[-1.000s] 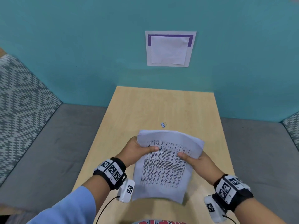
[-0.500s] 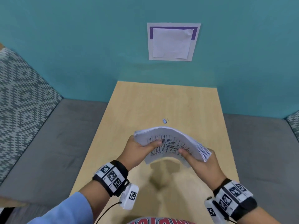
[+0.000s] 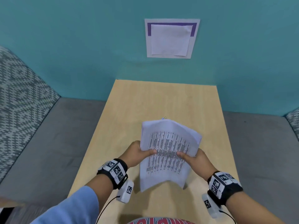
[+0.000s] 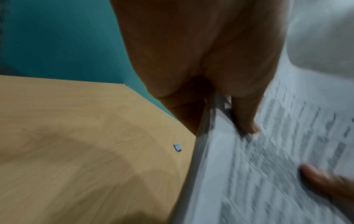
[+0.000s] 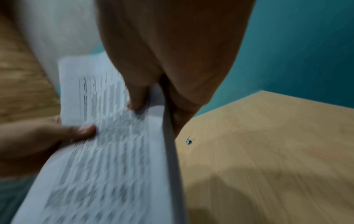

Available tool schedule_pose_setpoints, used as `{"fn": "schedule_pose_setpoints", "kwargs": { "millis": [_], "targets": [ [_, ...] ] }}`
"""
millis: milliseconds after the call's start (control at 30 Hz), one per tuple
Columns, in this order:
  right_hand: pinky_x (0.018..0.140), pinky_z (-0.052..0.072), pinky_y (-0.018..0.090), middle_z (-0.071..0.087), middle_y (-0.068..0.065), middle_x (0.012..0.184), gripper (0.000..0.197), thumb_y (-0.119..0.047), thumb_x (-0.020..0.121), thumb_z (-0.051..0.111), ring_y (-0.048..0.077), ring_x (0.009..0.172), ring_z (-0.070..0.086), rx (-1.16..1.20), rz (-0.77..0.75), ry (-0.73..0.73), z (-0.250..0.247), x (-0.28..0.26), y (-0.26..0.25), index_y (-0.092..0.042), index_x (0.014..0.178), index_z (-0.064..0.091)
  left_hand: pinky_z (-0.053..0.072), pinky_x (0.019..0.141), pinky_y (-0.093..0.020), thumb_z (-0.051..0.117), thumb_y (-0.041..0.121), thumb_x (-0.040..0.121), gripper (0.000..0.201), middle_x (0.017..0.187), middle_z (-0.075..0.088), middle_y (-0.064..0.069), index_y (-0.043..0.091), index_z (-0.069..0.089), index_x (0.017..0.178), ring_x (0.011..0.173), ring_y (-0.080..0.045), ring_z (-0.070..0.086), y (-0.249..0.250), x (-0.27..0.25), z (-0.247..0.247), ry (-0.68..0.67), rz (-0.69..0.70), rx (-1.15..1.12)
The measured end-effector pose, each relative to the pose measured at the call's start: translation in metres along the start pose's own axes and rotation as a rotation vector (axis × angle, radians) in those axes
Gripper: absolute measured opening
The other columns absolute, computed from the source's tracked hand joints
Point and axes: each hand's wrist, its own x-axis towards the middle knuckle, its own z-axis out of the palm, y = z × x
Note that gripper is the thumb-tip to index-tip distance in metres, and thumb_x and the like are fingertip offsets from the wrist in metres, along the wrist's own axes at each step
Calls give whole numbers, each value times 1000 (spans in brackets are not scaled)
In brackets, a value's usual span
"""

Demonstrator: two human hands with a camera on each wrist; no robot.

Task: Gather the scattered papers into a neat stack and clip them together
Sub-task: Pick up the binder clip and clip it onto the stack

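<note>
A stack of printed white papers (image 3: 168, 152) is held upright above the wooden table (image 3: 129, 113), printed side toward me. My left hand (image 3: 139, 152) grips its left edge, thumb on the front, and my right hand (image 3: 192, 157) grips the right edge the same way. In the left wrist view the paper stack (image 4: 258, 174) is pinched by my left hand (image 4: 220, 106). In the right wrist view my right hand (image 5: 153, 100) pinches the stack (image 5: 114, 151). A small blue binder clip (image 3: 164, 118) lies on the table just behind the papers, also seen as the clip (image 4: 177, 147) and the clip (image 5: 189, 141).
The table butts against a teal wall (image 3: 80, 46) with a paper sign (image 3: 171, 38) on it. Grey cushioned seating (image 3: 40, 143) flanks the table on both sides, with a patterned cushion (image 3: 17, 94) at far left.
The stack was tipped flat and bowed half a second ago; now it stands upright again with the printed face toward me. Both hands keep their grip on the side edges.
</note>
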Motion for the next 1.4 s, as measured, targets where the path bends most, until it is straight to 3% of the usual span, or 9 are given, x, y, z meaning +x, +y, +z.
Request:
{"fn": "schedule_pose_setpoints", "kwargs": {
  "millis": [200, 500, 667, 867, 967, 1100, 1233, 1333, 1400],
  "targets": [
    [95, 60, 52, 79, -1, 120, 47, -30, 85, 84, 21, 111, 76, 143, 142, -240, -1, 18, -13, -23, 129, 70, 57, 108, -34, 79, 18, 96, 37, 130, 79, 2, 17, 73, 133, 122, -15, 75, 9, -3, -25, -151, -45, -178],
    [101, 55, 61, 78, 9, 123, 45, -19, 84, 84, 29, 116, 73, 241, 286, -373, 34, 65, -16, -12, 128, 71, 55, 110, -57, 66, 22, 105, 33, 134, 77, -8, 17, 71, 137, 125, -34, 73, -38, -12, -58, -62, -180, -347],
    [95, 61, 51, 81, 9, 107, 46, -53, 87, 76, 30, 100, 78, 132, 271, -81, 39, 130, -24, -14, 112, 74, 54, 112, -55, 64, 17, 106, 29, 129, 80, -2, 15, 73, 134, 120, -24, 76, -57, -7, -92, 156, -138, -273],
    [82, 63, 46, 79, 5, 86, 39, -56, 86, 66, 29, 82, 77, -274, 205, 276, 33, 227, -16, -18, 94, 75, 57, 108, -57, 64, 21, 107, 21, 122, 82, -7, 16, 77, 123, 115, -30, 78, -73, -11, -139, 211, -162, -177],
    [71, 49, 30, 73, 8, 94, 51, -58, 87, 66, 29, 81, 65, -410, 211, 285, 51, 254, -22, -12, 108, 74, 58, 107, -58, 65, 21, 106, 19, 119, 83, -9, 15, 78, 119, 114, -33, 78, -78, -11, -155, 238, -188, -139],
    [65, 50, 33, 68, 16, 82, 34, -35, 94, 67, 32, 74, 62, -501, 228, 263, 75, 272, -25, -3, 99, 78, 57, 106, -61, 67, 23, 105, 20, 120, 82, -14, 14, 78, 120, 115, -39, 76, -84, -10, -168, 232, -228, -141],
    [59, 43, 27, 78, 20, 104, 26, -17, 101, 57, 29, 74, 59, -509, 256, 257, 80, 275, -27, -5, 106, 79, 57, 107, -58, 68, 22, 104, 23, 121, 82, -9, 13, 77, 123, 116, -34, 77, -87, -5, -172, 215, -238, -138],
    [72, 60, 37, 78, 18, 98, 18, -20, 97, 65, 30, 79, 69, -371, 305, 218, 83, 264, -33, -12, 87, 77, 58, 105, -60, 69, 24, 104, 20, 117, 83, -11, 15, 78, 118, 114, -38, 77, -87, -3, -174, 223, -244, -120],
    [81, 62, 42, 78, 18, 96, 17, -16, 93, 72, 30, 82, 73, -121, 366, 109, 83, 249, -36, 0, 99, 75, 59, 102, -60, 69, 24, 103, 17, 113, 82, -16, 14, 79, 114, 108, -39, 78, -83, -2, -173, 223, -229, -100]
  ]
}}
